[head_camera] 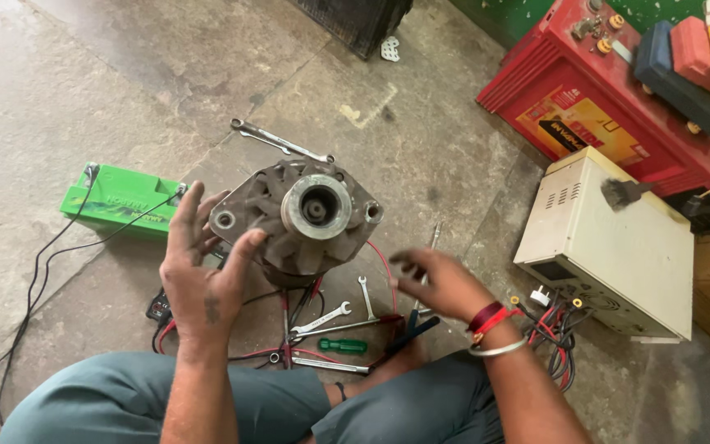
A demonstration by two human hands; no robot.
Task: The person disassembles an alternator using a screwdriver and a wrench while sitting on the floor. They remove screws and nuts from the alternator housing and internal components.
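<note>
Red ribbed plastic battery case (569, 99) at 1 o'clock, cream metal box (618, 238) at 3. I see the grey finned metal alternator (297, 218) at centre on the concrete floor (84, 99); my left hand (203, 275), fingers spread, cups its 9 o'clock side. Right hand (437, 281) at 4, loosely curled, holding nothing, near it. Green battery (121, 200) at 9. Wrenches and a green-handled screwdriver (343, 346) at 6.

Both hands raised over the knees

Left hand (203, 275) spread wide, fingers (184, 210) fanned upward, thumb out to the right. Right hand (437, 284) blurred, fingers curled loosely leftward, bangle and red thread at wrist.
</note>
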